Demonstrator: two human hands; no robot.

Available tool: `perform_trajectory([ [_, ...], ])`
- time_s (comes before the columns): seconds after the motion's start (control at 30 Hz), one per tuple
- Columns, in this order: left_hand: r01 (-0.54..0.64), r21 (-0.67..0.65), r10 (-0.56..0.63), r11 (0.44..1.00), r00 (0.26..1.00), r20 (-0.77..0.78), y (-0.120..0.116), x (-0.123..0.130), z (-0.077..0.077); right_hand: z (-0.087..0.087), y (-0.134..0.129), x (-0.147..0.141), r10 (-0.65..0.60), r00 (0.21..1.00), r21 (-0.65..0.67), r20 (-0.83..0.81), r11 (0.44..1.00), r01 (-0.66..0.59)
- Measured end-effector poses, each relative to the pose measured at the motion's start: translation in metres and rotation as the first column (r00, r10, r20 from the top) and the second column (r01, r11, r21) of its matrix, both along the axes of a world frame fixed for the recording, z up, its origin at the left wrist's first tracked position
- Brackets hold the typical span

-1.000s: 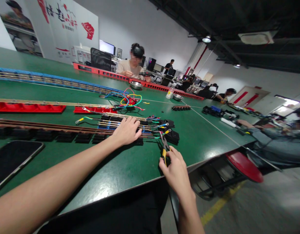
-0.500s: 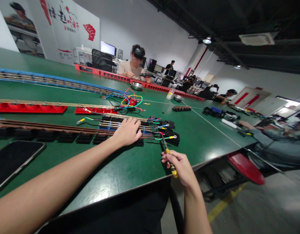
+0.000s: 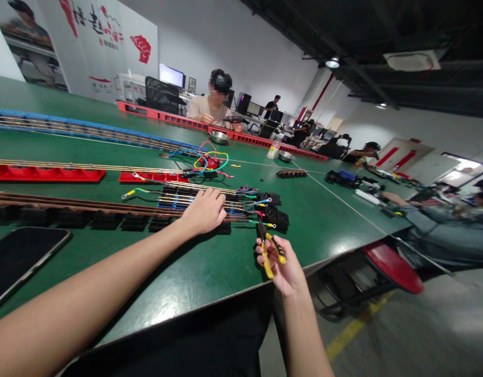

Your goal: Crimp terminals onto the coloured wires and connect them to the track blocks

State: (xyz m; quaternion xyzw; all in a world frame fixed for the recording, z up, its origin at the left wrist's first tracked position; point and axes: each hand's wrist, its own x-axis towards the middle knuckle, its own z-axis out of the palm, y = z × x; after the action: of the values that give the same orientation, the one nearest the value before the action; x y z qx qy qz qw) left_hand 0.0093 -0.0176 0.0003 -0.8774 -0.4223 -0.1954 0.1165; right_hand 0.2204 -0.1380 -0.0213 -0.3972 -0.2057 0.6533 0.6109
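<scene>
My left hand (image 3: 205,210) lies over the long metal rails (image 3: 174,201), its fingers bent across them and the thumb on the near side. The rails rest on black and blue plastic holders (image 3: 166,195). My right hand (image 3: 283,264) holds pliers (image 3: 267,256) with yellow-and-black handles, which stand apart. The dark plier jaws touch or nearly touch the wires at the rails' right end; I cannot tell whether they grip any. A green-and-yellow wire with a ring terminal (image 3: 273,225) sticks out there. Above it is a blue wire with a ring terminal (image 3: 269,200).
A phone (image 3: 25,262) lies at the left. Behind are red holders (image 3: 48,173), a blue rail assembly (image 3: 96,133) and coloured looped wires (image 3: 213,161). Metal bowls (image 3: 219,137) and a bottle (image 3: 273,151) stand farther back. A person (image 3: 212,104) sits opposite; a red stool (image 3: 394,267) is at the right.
The pliers have turned in my right hand, and their handles now show spread apart. The plier tips have moved slightly left and down. My left hand stays on the rails.
</scene>
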Motion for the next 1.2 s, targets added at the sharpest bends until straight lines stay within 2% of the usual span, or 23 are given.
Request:
perform_trajectory([
  [0.17,-0.007,0.004,0.007,1.000,1.000,-0.016,0.000,0.000,0.000,0.005,-0.002,-0.003,0.005,0.990,-0.049,-0.139,0.999,-0.012],
  [0.33,-0.002,0.004,0.002,1.000,1.000,-0.011,0.000,0.000,0.000,0.009,-0.006,-0.005,0.005,0.989,-0.027,-0.146,1.000,-0.009],
  [0.5,0.010,-0.002,-0.010,1.000,1.000,0.024,0.001,0.000,-0.001,0.022,-0.024,-0.014,-0.028,0.977,-0.050,-0.214,0.999,0.018],
  [0.67,0.014,0.010,-0.014,1.000,1.000,0.024,0.002,-0.001,-0.002,0.032,-0.036,-0.028,0.005,0.984,0.023,-0.176,1.000,-0.001],
  [0.8,0.018,0.010,-0.018,1.000,1.000,0.012,0.001,-0.002,0.000,0.023,-0.019,-0.029,0.014,0.985,0.041,-0.170,0.999,-0.007],
  [0.93,0.024,0.006,-0.025,1.000,0.999,0.027,0.000,-0.002,0.000,0.009,-0.001,-0.016,-0.008,0.994,0.035,-0.109,0.999,0.012],
  [1.2,0.029,0.003,-0.029,1.000,0.999,0.041,0.002,-0.001,-0.002,0.003,0.002,-0.001,0.082,0.992,0.122,0.093,0.988,-0.094],
])
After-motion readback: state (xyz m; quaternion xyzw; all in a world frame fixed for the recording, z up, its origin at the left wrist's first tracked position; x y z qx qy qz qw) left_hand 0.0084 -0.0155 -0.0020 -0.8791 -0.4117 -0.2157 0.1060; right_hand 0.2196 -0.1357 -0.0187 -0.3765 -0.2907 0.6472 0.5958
